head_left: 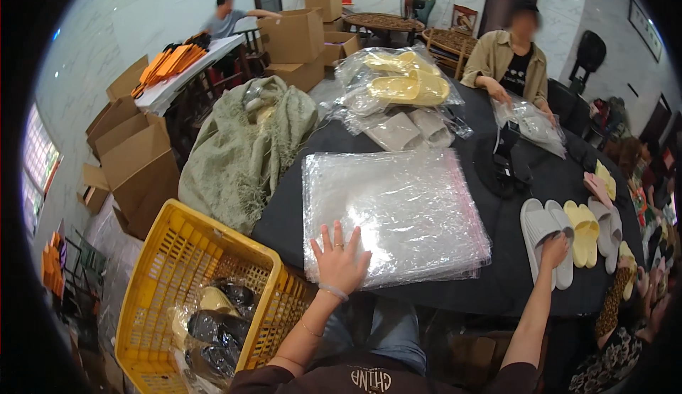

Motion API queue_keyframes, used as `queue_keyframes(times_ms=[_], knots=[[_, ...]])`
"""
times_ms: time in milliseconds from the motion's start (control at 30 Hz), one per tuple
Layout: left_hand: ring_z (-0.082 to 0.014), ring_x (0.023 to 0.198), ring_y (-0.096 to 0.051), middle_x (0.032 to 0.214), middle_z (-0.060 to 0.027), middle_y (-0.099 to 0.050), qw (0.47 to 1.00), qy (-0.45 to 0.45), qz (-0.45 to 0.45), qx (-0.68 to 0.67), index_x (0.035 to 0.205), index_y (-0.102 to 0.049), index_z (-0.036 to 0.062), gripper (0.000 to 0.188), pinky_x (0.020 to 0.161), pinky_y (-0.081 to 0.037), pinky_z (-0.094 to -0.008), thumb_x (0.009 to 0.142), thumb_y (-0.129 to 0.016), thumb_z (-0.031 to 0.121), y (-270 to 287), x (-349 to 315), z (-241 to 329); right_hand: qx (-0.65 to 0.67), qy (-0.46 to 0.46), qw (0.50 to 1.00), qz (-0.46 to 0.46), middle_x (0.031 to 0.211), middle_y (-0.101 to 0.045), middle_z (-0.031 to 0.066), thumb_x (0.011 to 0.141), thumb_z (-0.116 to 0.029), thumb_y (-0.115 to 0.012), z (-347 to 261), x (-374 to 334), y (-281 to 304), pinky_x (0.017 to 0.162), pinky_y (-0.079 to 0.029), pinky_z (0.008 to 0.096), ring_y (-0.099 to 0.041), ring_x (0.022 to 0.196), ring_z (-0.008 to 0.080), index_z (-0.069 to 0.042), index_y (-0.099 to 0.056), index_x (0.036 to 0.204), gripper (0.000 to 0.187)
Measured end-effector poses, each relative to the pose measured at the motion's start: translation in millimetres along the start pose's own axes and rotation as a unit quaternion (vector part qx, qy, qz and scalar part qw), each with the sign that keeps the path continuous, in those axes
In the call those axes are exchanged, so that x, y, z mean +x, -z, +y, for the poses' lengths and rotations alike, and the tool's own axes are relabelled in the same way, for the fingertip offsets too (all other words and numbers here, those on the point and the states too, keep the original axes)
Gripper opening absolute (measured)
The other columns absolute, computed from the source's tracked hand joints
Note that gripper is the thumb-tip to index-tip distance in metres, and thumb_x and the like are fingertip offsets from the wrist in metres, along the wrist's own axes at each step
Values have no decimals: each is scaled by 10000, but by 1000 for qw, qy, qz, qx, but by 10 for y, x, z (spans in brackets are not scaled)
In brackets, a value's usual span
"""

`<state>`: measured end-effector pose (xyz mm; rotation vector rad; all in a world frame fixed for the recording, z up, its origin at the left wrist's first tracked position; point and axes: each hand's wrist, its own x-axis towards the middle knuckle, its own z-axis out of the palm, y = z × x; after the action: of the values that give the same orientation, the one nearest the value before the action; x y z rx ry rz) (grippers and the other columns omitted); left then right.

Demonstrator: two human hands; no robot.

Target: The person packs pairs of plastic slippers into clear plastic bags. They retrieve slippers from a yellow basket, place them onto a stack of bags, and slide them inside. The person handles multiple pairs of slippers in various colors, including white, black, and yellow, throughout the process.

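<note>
Left hand [339, 260]: palm down, fingers spread wide, flat on the near left part of the stack; I see nothing grasped.
Right hand [554, 250]: lowered onto the grey slippers, fingers partly bent; from my remote view I cannot tell whether it has closed on them.
Basket: yellow crate [213, 230] beside and left of the left forearm, tilted in view, with wrapped slippers [213, 323] inside; I judge it is set there for easy reach.
Clear bag stack [405, 202]: under the left hand and extending beyond it, between the two hands; lies flat. I judge the spread palm steadies slick film.
Bag direction: pinkish edge faces the right-hand side; the stack seems slightly longer across than away, though the lens bends it.
Grey slippers [534, 216]: directly at the right hand, side by side, soles down on the black table [497, 291]; probably paired for lifting together.
Slipper axis: long axis near to far, slightly slanted; the hand obscures the straps, so I cannot confirm toe direction.
Yellow slippers [584, 234]: just right of the right hand, axis similar.
Bagged slippers [408, 90]: piled beyond the left hand, past the stack.
Co-worker [508, 60]: beyond both hands, handling a clear package [529, 125].
</note>
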<state>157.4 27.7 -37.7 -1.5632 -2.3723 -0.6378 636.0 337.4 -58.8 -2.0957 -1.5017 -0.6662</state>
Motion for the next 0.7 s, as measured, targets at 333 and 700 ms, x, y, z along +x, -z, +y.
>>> queue_keyframes(times_ms=[333,700], knots=[[-476,1303,-265,1404,-248,-343,1000,7,8,-15,1316,-493,170,561,996,-185,-670,838,-538,459,-4,-34,-49,7,20,995,-95,1144,-579,188,849,-331,-527,88,64,-83,882,-439,450,-536,1068,366,3,-502,1191,479],[-478,1304,-266,1400,-254,-353,999,-4,27,-40,1321,-493,165,552,1008,-164,-665,851,-520,453,-55,-23,-50,77,184,919,-339,1193,-537,267,745,-134,-562,854,759,-101,932,-415,387,-543,1083,370,49,-443,1287,584]])
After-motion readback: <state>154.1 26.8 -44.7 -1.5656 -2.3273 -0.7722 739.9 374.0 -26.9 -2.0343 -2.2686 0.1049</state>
